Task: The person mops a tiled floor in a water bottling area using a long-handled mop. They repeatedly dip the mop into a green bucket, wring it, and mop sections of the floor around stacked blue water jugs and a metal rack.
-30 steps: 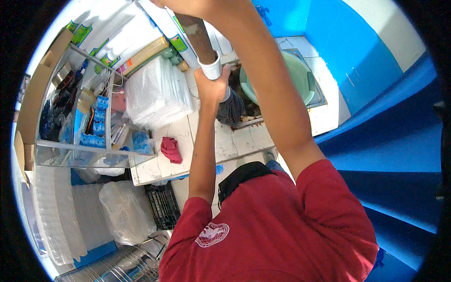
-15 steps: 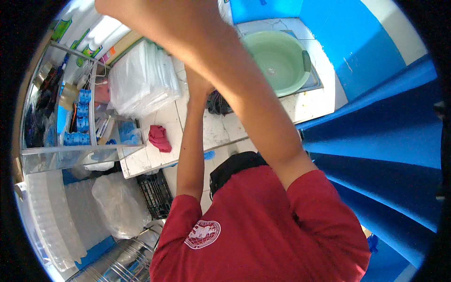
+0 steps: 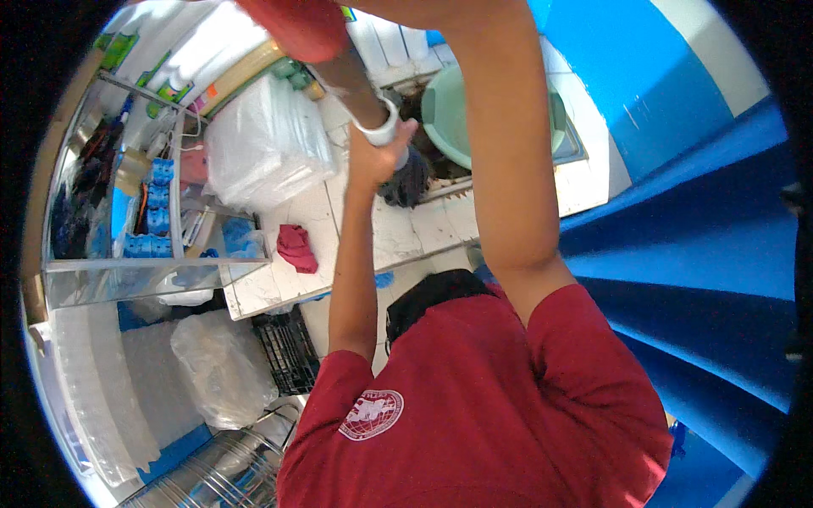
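Note:
My left hand point(image 3: 381, 161) is closed around a white-rimmed, tube-like piece point(image 3: 381, 127) above the counter. A broad grey-brown shaft or stream point(image 3: 356, 89) runs from that rim up to a smooth red object point(image 3: 305, 30) at the top edge; which of the two it is, I cannot tell. Just below my left hand lies a black, stringy bundle point(image 3: 405, 186). My right forearm reaches up past a pale green basin point(image 3: 445, 114) and bends left along the top edge. My right hand is not in view.
Left of my arm are a wrapped white stack point(image 3: 267, 144), a crumpled dark red cloth point(image 3: 296, 248) and a glass case of small goods point(image 3: 157, 267). A dark recess point(image 3: 428, 140) opens beside the basin. Blue curtains point(image 3: 677, 245) hang at right; a black crate point(image 3: 288, 351) stands below the counter.
My right forearm has swung up and right, uncovering my left hand and the white rim. The red object has come into view at the top.

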A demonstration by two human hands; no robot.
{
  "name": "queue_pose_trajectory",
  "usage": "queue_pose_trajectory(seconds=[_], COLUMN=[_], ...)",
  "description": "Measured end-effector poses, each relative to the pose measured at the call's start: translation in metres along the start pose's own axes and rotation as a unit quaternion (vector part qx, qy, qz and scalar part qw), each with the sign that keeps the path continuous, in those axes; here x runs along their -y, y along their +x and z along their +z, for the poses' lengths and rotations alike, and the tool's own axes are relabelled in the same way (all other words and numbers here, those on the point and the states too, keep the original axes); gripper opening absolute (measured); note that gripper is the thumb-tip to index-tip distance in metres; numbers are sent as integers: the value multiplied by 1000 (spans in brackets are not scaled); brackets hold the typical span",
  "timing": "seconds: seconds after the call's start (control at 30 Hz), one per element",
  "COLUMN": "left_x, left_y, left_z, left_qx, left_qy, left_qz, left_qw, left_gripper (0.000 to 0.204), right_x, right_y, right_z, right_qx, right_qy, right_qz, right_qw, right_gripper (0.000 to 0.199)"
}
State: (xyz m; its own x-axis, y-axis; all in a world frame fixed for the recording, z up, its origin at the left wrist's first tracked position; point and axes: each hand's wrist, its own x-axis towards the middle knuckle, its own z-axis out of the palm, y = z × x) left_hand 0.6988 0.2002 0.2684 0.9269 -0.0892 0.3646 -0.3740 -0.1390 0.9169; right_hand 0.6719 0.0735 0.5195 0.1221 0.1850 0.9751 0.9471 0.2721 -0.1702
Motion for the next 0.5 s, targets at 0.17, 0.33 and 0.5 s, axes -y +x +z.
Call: queue_pose_trajectory(seconds=[0.17,0.33,0.5], left_x=[2,5,5], left_y=[0,-5,-9], left_z=[0,-2,6], left_qx=[25,-40,-138], left_qy=[6,-42,-32], left_qz=[-4,12,90], left_qw=[1000,998,986], left_gripper=[20,19,22], right_x=[-5,-3,11], right_y=[19,27,17], right_z=[2,17,40], right_qx=[77,146,15], right_qy=[242,253,76], right_qz=[283,293,240], right_qw=[925,910,968], right_gripper=[16,15,20])
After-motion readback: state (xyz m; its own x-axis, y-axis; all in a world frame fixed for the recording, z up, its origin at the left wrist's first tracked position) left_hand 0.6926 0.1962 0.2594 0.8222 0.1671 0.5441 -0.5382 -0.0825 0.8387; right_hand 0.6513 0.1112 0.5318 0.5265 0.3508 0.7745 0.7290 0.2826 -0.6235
